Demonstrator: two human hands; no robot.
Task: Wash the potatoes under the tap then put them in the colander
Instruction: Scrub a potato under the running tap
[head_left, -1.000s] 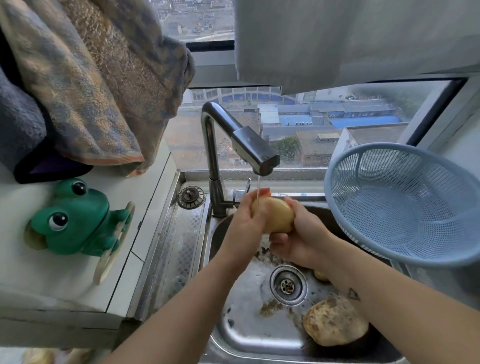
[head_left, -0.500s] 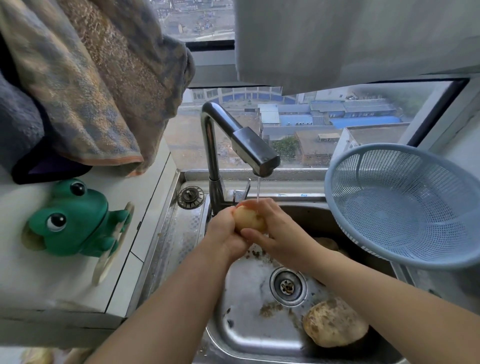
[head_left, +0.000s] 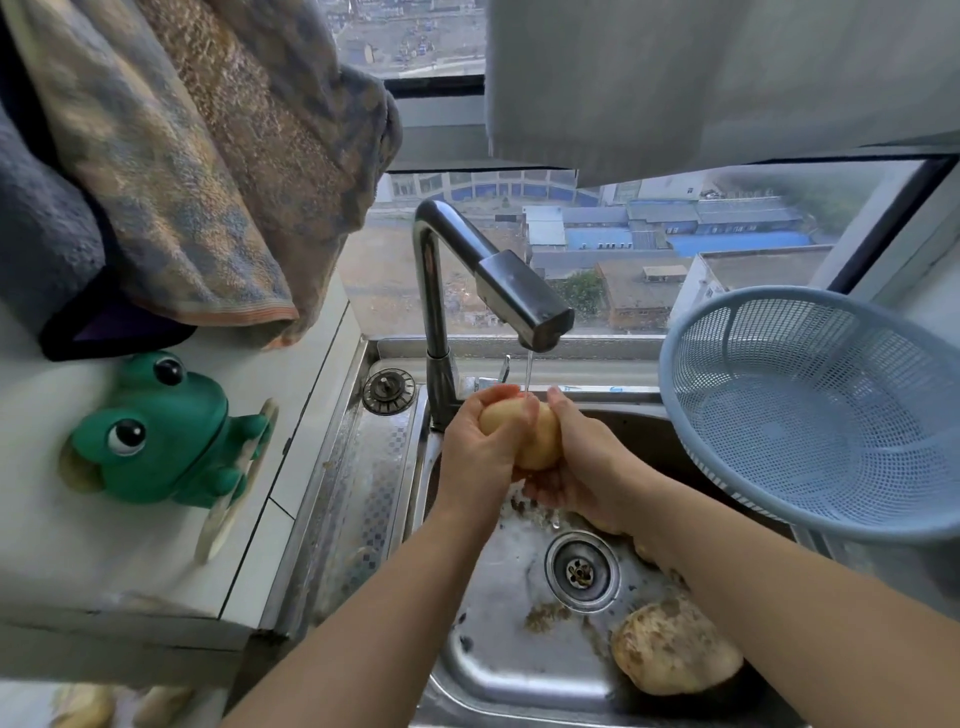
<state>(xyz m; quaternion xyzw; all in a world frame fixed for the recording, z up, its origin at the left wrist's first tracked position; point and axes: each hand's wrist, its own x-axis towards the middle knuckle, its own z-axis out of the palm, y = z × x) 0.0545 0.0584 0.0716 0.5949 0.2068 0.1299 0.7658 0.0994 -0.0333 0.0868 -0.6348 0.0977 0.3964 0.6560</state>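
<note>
Wet potato (head_left: 537, 441) clasped between left hand (head_left: 478, 462) and right hand (head_left: 577, 467): firm, hefty, likely slippery; best gripped round its middle.

No legible text or labels anywhere

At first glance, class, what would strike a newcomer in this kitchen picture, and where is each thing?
At the centre, the left hand and right hand grip a pale yellow potato under the stream from the dark metal tap. A bright green plastic frog sits on the white counter at the left; a large light blue mesh colander tilts, empty, right of the steel sink.
</note>
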